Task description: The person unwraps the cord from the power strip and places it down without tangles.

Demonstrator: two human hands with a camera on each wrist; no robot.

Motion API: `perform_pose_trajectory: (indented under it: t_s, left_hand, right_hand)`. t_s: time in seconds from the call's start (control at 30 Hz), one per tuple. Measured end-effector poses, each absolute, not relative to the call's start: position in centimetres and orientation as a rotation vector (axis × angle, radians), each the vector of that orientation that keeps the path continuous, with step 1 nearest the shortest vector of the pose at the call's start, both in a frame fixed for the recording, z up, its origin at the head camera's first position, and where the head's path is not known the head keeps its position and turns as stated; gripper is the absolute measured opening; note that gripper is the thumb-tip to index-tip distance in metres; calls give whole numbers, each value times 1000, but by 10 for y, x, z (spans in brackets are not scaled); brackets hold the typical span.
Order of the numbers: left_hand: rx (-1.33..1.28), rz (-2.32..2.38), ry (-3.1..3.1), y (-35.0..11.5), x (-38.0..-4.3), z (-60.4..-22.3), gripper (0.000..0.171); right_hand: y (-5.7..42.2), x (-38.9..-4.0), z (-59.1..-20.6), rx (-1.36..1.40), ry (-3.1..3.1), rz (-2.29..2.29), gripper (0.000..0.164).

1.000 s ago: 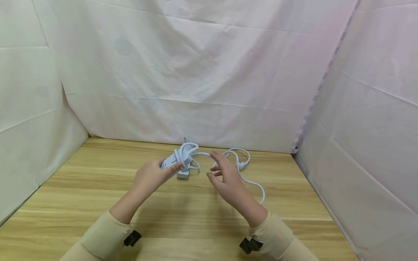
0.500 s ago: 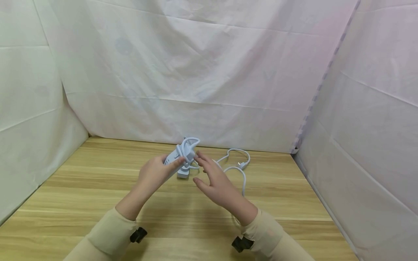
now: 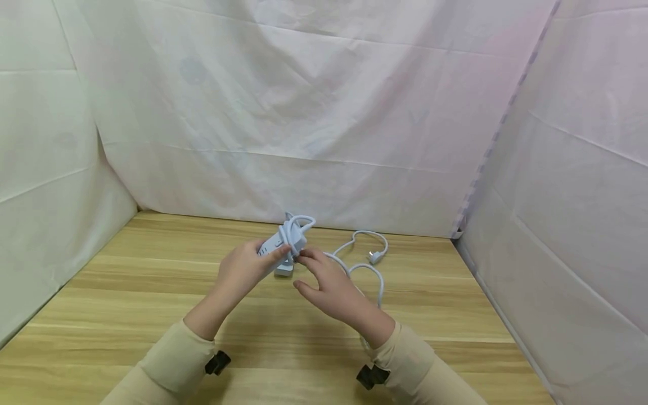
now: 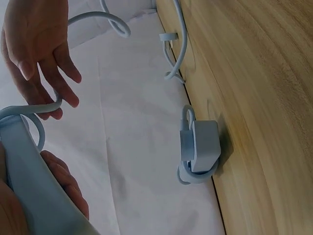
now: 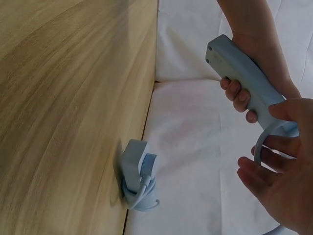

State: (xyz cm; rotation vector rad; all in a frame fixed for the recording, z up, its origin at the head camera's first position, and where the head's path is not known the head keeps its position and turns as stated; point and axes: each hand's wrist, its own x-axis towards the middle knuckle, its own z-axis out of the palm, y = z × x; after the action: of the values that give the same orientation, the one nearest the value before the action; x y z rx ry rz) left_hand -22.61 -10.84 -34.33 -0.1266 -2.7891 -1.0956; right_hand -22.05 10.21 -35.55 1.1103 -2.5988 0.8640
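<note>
A white power strip (image 3: 271, 242) is raised above the table in my left hand (image 3: 242, 272), whose thumb lies along its near side while the fingers wrap underneath. Turns of its white cord (image 4: 34, 108) circle the far end of the strip. Beside that end is my right hand (image 3: 331, 286); the cord runs among its bent fingers, and its thumb stands apart from them in the head view. From there the cord trails past the right wrist onto the table. Its plug (image 3: 374, 257), with metal prongs, lies farther back on the right.
Behind the held strip, a second white power strip (image 5: 133, 164) rests on the wooden table (image 3: 152, 315), its own cord wound around it. Whitish cloth walls (image 3: 324, 129) enclose the table at the back and both sides.
My right hand has come left and in close to the strip's far end, bringing the cord along. My left hand has shifted slightly right with the strip. The trailing cord has changed its curve.
</note>
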Motion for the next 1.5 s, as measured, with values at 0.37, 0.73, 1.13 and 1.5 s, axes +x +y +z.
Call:
perform_pose_trajectory:
  t_s: [0.37,0.73,1.13,1.5]
  left_hand:
    - [-85,-940,-2836,-114,-229,-348,84]
    - [-73,-810,-2870,-114,-230,-351,91]
    - [-189,-733,-2878,-119,-224,-355,64]
    - [-226,-741,-2852,-119,-219,-353,57]
  right_hand:
    - [111,-214,-349,1194,-2512,882,34]
    - [120,-210,-335,1255,-2454,893,33]
    - [133,-223,-325,1190,-2344,1026,15]
    - [146,-235,-332,986,-2485,1079,14]
